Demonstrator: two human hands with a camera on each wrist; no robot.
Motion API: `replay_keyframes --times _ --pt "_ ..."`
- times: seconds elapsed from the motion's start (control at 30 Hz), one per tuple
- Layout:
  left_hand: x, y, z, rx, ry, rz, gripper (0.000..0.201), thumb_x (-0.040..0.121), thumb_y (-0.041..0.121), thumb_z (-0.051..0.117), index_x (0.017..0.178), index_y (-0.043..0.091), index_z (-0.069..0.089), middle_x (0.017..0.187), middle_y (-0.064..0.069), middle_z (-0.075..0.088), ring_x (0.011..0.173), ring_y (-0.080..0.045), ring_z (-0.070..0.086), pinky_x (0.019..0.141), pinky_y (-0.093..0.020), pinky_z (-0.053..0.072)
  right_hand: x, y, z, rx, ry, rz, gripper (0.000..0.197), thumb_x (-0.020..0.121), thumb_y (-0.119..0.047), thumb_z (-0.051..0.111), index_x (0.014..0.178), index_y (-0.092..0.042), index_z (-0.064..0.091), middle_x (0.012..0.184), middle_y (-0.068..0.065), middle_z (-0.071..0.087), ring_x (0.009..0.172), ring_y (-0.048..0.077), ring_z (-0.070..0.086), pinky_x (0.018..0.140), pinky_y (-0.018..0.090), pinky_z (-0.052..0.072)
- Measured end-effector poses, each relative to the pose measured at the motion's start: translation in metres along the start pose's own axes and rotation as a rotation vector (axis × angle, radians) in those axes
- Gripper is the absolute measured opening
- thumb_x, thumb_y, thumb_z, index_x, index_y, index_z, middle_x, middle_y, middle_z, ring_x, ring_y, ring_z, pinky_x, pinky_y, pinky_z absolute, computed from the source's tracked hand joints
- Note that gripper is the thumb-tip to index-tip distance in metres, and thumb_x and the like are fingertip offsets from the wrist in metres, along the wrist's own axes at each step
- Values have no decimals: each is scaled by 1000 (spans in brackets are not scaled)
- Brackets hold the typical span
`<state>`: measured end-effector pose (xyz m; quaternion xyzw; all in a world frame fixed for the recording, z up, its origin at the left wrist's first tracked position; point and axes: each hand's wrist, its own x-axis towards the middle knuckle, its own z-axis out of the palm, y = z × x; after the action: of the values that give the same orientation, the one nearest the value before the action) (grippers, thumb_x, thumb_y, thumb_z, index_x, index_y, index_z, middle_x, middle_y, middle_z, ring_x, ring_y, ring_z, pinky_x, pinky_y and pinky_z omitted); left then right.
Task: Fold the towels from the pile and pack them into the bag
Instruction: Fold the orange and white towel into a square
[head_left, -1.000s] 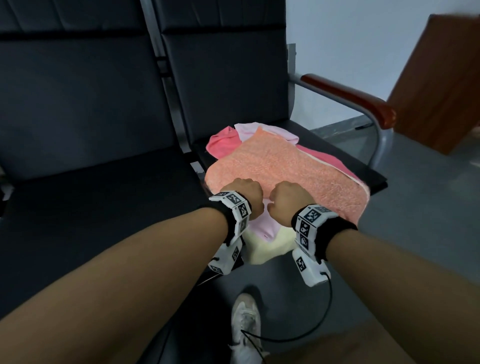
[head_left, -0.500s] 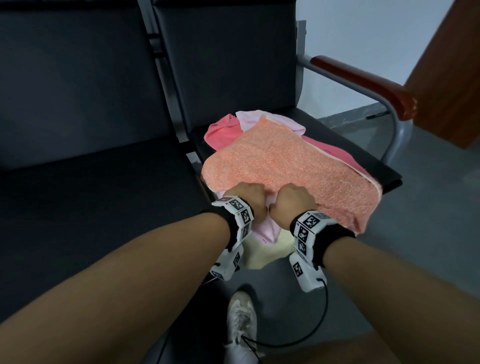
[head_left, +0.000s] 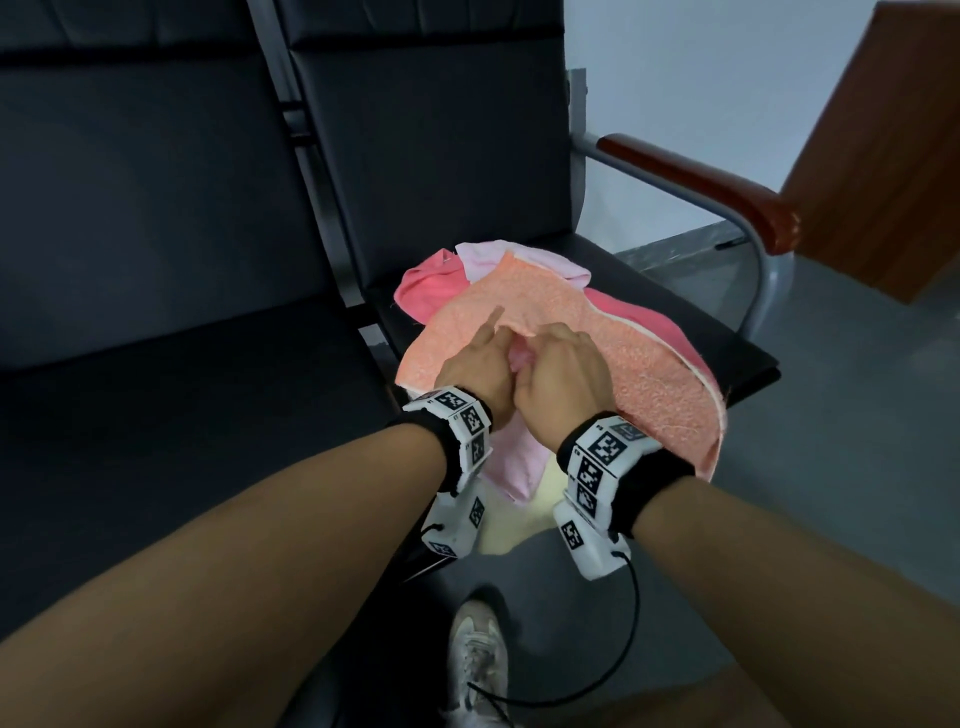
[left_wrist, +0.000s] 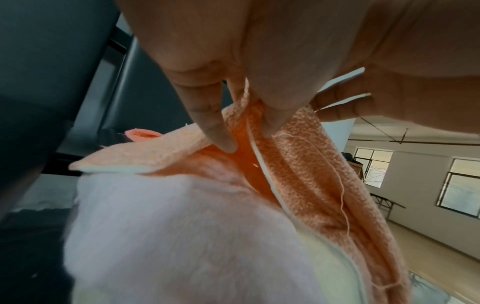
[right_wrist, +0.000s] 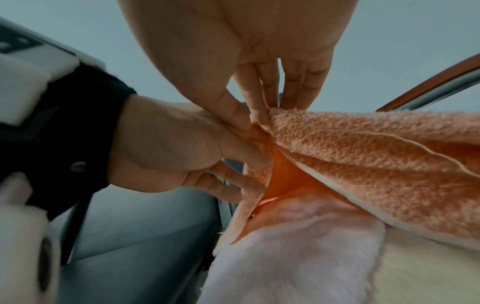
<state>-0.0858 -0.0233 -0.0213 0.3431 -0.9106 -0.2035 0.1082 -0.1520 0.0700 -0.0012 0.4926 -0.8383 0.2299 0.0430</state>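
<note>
An orange towel (head_left: 623, 364) lies on top of a pile on the right-hand black seat (head_left: 675, 312). My left hand (head_left: 480, 364) and right hand (head_left: 561, 369) meet over its middle, each pinching a raised fold of its edge. The left wrist view shows thumb and fingers of the left hand (left_wrist: 249, 131) nipping the orange towel (left_wrist: 298, 164). In the right wrist view the right hand (right_wrist: 257, 119) pinches the same orange towel (right_wrist: 376, 154). A pale pink towel (head_left: 511, 462) and a cream towel (head_left: 514, 525) hang off the seat front underneath. No bag is in view.
A deep pink towel (head_left: 426, 291) pokes out at the back of the pile. The chair's wooden armrest (head_left: 701, 187) runs along the right. A second black seat (head_left: 182, 415) is on the left. A brown wooden panel (head_left: 883, 156) stands at far right, my white shoe (head_left: 478, 660) below.
Both hands have moved forward from the towel's near edge to its middle, lifting that edge into a fold. The pale pink towel beneath now shows more.
</note>
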Motion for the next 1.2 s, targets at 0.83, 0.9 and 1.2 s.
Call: replay_keyframes --times 0.83,0.9,1.2 --pt "-56 15 -84 -263 467 262 51 91 9 58 139 23 50 145 -1 49 109 -21 60 86 -31 46 -9 -41 -68 196 183 29 21 98 -33 54 108 -15 58 99 15 69 97 43 61 76 41 43" --pt "-63 9 -94 -273 497 265 45 91 9 58 134 22 51 136 -3 54 102 -21 59 88 -41 52 -12 -54 -72 227 197 5 16 98 -34 55 94 -19 50 90 11 67 91 41 61 71 37 38" --pt "-113 -40 -138 -317 561 193 60 96 15 54 136 52 27 89 10 64 79 -18 65 75 -37 54 -28 -131 -70 343 239 -173 23 90 -39 61 77 -29 45 67 3 60 69 32 59 65 38 48"
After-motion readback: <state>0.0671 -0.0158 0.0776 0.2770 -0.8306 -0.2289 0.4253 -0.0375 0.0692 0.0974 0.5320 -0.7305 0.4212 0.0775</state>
